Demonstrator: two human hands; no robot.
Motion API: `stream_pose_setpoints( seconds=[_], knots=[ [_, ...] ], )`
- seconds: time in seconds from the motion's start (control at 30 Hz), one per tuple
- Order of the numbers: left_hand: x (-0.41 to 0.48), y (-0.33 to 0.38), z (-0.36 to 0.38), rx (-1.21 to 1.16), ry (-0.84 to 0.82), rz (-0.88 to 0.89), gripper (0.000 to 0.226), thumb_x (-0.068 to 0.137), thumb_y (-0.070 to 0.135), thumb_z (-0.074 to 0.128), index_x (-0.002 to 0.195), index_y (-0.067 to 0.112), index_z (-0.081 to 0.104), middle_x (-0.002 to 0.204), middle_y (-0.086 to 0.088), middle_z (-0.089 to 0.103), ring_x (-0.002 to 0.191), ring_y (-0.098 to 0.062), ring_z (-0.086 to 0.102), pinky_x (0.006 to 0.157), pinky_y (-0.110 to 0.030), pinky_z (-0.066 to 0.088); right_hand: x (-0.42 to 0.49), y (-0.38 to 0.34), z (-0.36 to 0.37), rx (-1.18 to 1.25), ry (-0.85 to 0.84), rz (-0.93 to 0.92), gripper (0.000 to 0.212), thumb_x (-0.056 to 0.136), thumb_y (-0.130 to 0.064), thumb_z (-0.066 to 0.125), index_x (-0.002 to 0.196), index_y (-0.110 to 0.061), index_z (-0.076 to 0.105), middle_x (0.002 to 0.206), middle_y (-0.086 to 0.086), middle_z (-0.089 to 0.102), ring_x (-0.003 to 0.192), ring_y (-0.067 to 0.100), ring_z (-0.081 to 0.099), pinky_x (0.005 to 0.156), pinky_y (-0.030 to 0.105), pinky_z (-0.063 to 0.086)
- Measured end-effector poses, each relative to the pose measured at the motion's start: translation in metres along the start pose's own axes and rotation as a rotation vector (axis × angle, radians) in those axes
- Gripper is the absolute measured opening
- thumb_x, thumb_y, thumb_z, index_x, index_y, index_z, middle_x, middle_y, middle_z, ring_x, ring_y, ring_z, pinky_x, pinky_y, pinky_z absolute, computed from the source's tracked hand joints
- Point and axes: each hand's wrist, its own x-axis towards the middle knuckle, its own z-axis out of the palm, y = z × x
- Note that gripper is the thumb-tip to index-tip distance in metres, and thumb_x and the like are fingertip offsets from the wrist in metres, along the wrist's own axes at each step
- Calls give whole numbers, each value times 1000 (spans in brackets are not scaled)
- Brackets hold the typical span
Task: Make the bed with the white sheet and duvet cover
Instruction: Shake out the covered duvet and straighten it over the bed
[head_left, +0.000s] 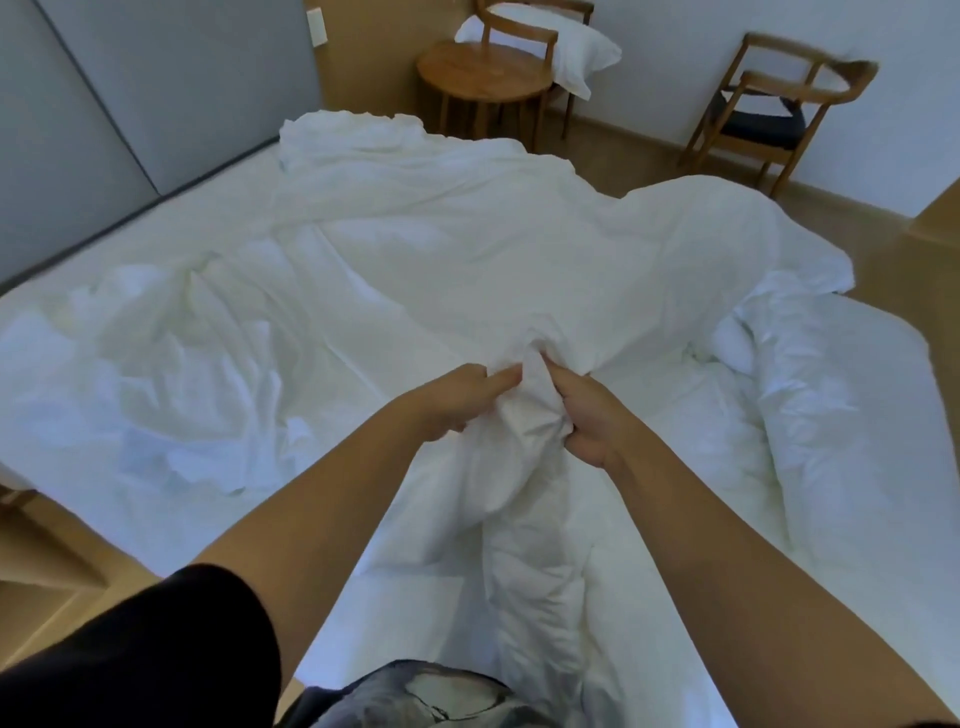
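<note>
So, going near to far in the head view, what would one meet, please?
Black sleeve → left hand and right hand, both gripping bunched white bedding → crumpled far heap → round wooden table → chair holding a white pillow.

— How far do the left hand (457, 402) and right hand (587, 415) reach in?
— Can't tell — folds of the duvet cover (524, 410) hide their fingers' ends.
— The bed (405, 623)?
— Cut off left and below; the far chair (779, 98) is blurred.

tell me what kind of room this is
Probably a bedroom, maybe a hotel room: a wide bed, the white duvet cover bunched in the left hand and right hand, and a round wooden table with chairs by the wall, a pillow on one.
</note>
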Motion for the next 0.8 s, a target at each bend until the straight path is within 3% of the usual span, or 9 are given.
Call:
stream_pose_setpoints(
  seconds=[0.07, 0.13, 0.2, 0.3, 0.37, 0.5, 0.6, 0.67, 0.8],
  knots=[
    [2, 4, 4, -119, 93, 69, 53, 87, 47, 60, 116, 3, 57, 112, -8, 64, 93, -21, 63, 80, -32, 52, 1, 3, -1, -19, -3, 50, 62, 78, -57, 61, 119, -12, 63, 115, 9, 69, 106, 22, 65, 97, 38, 49],
    [2, 19, 3, -236, 179, 183, 38, 91, 33, 59, 115, 3, 59, 111, -10, 65, 94, -23, 63, 82, -33, 53, -1, 8, -5, -43, -78, 111, 87, 58, -65, 74, 127, -14, 57, 121, 9, 66, 113, 24, 62, 102, 42, 45],
    [-1, 43, 0, -258, 224, 302, 18, 94, 19, 55, 107, 9, 62, 102, -7, 65, 88, -21, 62, 78, -32, 51, -4, 12, -9, -154, -168, 185, 96, 45, -54, 88, 126, -14, 55, 121, 8, 66, 113, 26, 61, 102, 44, 45],
    [0, 71, 5, -184, 182, 359, 11, 95, 18, 54, 101, 11, 60, 97, -5, 63, 84, -19, 59, 72, -27, 48, -7, 3, -3, -212, -171, 137, 55, 75, -21, 78, 123, -7, 58, 115, 11, 68, 107, 27, 64, 99, 43, 48],
    [3, 76, 8, -169, 205, 375, 9, 94, 17, 54, 98, 12, 60, 94, -3, 62, 82, -15, 58, 67, -21, 47, -6, -9, -2, -60, -112, 20, 38, 81, -17, 66, 118, -7, 61, 112, 10, 69, 104, 23, 65, 95, 38, 50],
    [6, 66, -19, -150, 479, 437, 22, 81, 14, 70, 66, 18, 55, 71, 0, 56, 70, -17, 53, 65, -28, 42, -10, -21, -14, 287, -63, -60, 39, 78, -20, 61, 115, -9, 62, 108, 9, 70, 98, 21, 67, 87, 35, 54],
    [-4, 58, -49, -207, 573, 444, 24, 75, 12, 76, 62, 18, 57, 64, 1, 56, 55, -8, 51, 56, -21, 41, -14, -16, -21, 438, -28, -34, 33, 74, -18, 62, 106, -10, 66, 95, 8, 73, 84, 22, 71, 76, 35, 57],
    [-15, 58, -63, -162, 495, 433, 18, 77, 6, 73, 70, 18, 63, 70, -1, 59, 59, -7, 53, 58, -17, 43, -14, -12, -17, 460, -21, -18, 41, 71, -25, 69, 110, -12, 67, 101, 9, 72, 89, 25, 70, 79, 39, 57],
    [-41, 47, -51, 163, 110, 345, 29, 77, -8, 62, 83, 19, 70, 75, 2, 64, 65, -4, 57, 63, -12, 46, -9, -11, -12, 602, -124, -50, 80, 51, -46, 88, 120, -12, 66, 126, 14, 62, 115, 30, 59, 94, 48, 49]
  ],
)
